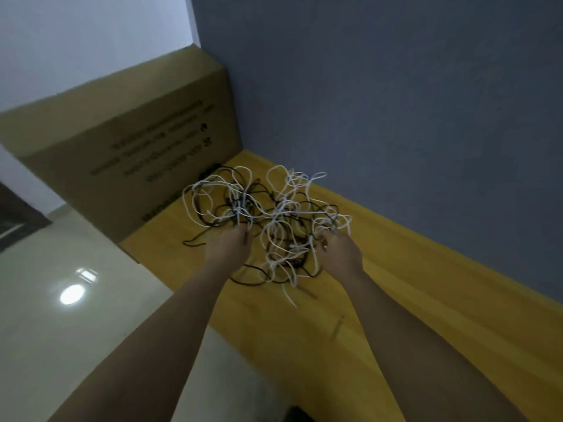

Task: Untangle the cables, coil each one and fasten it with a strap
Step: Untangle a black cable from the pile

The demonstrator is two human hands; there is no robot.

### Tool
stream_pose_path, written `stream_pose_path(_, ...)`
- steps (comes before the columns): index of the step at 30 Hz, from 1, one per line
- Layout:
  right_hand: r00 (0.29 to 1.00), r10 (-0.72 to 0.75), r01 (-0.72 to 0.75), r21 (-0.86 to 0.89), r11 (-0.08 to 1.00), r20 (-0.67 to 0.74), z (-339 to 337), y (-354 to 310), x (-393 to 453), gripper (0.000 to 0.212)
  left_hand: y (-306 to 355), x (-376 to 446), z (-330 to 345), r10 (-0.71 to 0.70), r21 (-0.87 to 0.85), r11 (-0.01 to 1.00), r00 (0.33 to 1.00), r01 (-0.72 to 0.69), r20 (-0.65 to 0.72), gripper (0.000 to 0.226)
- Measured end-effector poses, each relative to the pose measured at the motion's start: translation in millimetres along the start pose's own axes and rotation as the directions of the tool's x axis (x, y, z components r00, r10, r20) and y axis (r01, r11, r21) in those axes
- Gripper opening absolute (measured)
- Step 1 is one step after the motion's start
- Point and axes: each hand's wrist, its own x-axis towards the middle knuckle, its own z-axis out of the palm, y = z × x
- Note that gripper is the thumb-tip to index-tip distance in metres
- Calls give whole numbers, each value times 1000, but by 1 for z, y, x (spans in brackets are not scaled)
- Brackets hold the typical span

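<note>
A tangled heap of white and dark cables (274, 214) lies on the yellow wooden table (396, 287), loops standing up from it. My left hand (228, 246) grips a bunch of strands at the heap's left side. My right hand (339, 249) holds strands at the heap's right side, fingers curled into the white loops. Loose white and dark ends trail toward me between my forearms. Which cable each hand holds cannot be made out in the knot.
A large brown cardboard box (131, 147) stands at the table's far left end, against the cables. A blue-grey wall (396, 102) runs along the table's right side. Shiny pale floor tiles (61, 300) lie to the left below the table edge.
</note>
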Motion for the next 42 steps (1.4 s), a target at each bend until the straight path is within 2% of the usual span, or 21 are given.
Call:
stream_pose_path(6,999,31,-33,89,995,25,45,-67,78,28,-83,72,-19,-33,18,999,999,33,14,25)
stream_pose_path(11,996,39,-49,127,991,81,93,-114,168,30,-139,165,-23,-59,29,998,997,58,49,24)
stream_pose_path(16,999,-19,26,190,981,-40,121,-161,253,25,-183,246,-31,-32,-63,997,998,35,60,27)
stream_pose_path(21,981,-86,114,162,980,-174,137,-210,307,30,-218,303,-38,-39,-141,989,996,51,86,26)
stream_pose_path(23,997,-65,68,69,995,-46,143,-216,323,38,-225,323,-36,-14,-152,988,993,31,113,26)
stream_pose_path(25,986,57,-45,-77,996,156,148,-213,329,36,-226,339,-34,36,-189,982,984,-3,173,27)
stream_pose_path(27,978,147,-151,19,988,149,149,-213,323,31,-223,354,-31,126,-285,957,958,-50,257,28)
stream_pose_path(30,965,262,-245,415,876,16,139,-219,303,24,-214,362,-26,334,-366,908,878,-202,343,35)
stream_pose_path(32,917,397,-284,615,736,-51,122,-218,286,22,-202,362,-28,428,-446,859,829,-251,359,32)
stream_pose_path(34,813,559,-296,710,639,-164,101,-213,266,20,-182,359,-36,505,-545,796,784,-262,362,23)
stream_pose_path(38,560,729,-263,749,608,-395,44,-198,227,19,-116,342,-66,705,-715,610,647,-343,291,20)
stream_pose_path(42,270,829,-193,816,545,-490,-31,-182,197,22,-37,314,-104,846,-772,432,505,-467,168,13)
